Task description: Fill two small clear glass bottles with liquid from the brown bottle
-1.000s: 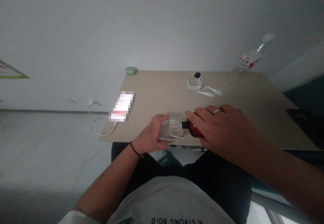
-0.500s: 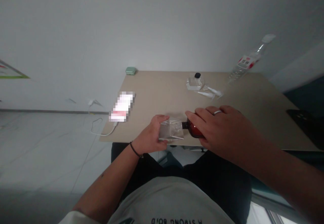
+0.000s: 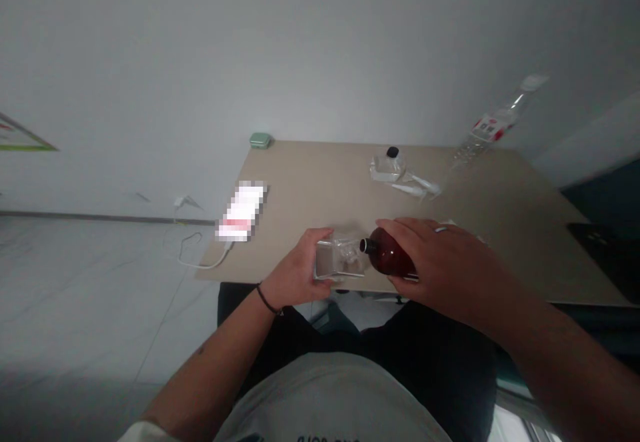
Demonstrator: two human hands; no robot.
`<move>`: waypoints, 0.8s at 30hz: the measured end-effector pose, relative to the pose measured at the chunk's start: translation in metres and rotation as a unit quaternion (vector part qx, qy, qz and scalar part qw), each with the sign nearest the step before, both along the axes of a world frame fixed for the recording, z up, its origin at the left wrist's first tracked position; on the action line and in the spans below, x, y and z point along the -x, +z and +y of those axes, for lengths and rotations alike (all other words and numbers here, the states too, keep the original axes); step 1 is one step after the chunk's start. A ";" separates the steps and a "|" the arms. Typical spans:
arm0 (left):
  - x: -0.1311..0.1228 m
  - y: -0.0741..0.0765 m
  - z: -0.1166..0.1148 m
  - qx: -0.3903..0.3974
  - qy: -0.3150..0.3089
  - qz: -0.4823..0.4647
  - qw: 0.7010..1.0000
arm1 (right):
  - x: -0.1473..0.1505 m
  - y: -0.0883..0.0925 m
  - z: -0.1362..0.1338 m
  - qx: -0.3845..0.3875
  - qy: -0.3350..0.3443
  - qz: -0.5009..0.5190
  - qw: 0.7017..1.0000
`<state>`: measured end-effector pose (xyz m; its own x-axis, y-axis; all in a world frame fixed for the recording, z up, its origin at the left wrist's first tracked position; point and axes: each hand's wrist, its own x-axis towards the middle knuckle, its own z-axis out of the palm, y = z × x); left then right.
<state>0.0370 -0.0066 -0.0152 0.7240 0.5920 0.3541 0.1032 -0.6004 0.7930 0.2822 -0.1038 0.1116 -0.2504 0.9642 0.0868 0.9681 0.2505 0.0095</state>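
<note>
My left hand [image 3: 295, 267] grips a clear square plastic container [image 3: 339, 261] from its left side, near the table's front edge. My right hand [image 3: 445, 262] is wrapped over a dark amber bottle [image 3: 390, 254], which lies on its side with a black neck pointing left. The neck ends right at the container's edge; whether they touch, I cannot tell. Farther back stands a small clear bottle with a black cap [image 3: 390, 165], with clear plastic pieces [image 3: 417, 189] beside it.
The beige tabletop [image 3: 320, 189] holds a pixelated phone [image 3: 241, 212] on a white cable, a small green tin [image 3: 260, 140] at the back edge, a clear water bottle [image 3: 487, 129] and a black object [image 3: 597, 245] at the right. A tiled floor lies to the left.
My right hand has shifted rightward along the amber bottle, showing more of its body. The bottle now looks more level, and my left hand stays on the container.
</note>
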 end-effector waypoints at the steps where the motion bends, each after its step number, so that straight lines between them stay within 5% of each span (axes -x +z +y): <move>1: 0.000 0.001 0.000 0.002 0.002 0.002 1.000 | -0.004 -0.002 0.000 0.000 -0.015 0.052 0.999; 3: -0.001 0.004 -0.001 0.003 0.004 0.009 1.000 | -0.011 -0.006 0.002 0.008 -0.047 0.181 0.982; 7: -0.002 0.006 -0.002 0.015 0.012 0.023 1.000 | -0.021 -0.010 0.019 -0.006 -0.098 0.415 0.904; 12: -0.004 0.002 -0.001 0.024 0.025 0.031 0.999 | -0.020 -0.022 0.074 -0.108 -0.094 0.530 0.836; 18: -0.006 0.003 -0.003 0.007 0.038 0.048 0.998 | -0.009 -0.042 0.145 -0.124 -0.123 0.497 0.850; 24: -0.008 0.008 -0.002 0.005 0.037 0.073 0.997 | -0.004 -0.057 0.179 -0.100 -0.170 0.464 0.864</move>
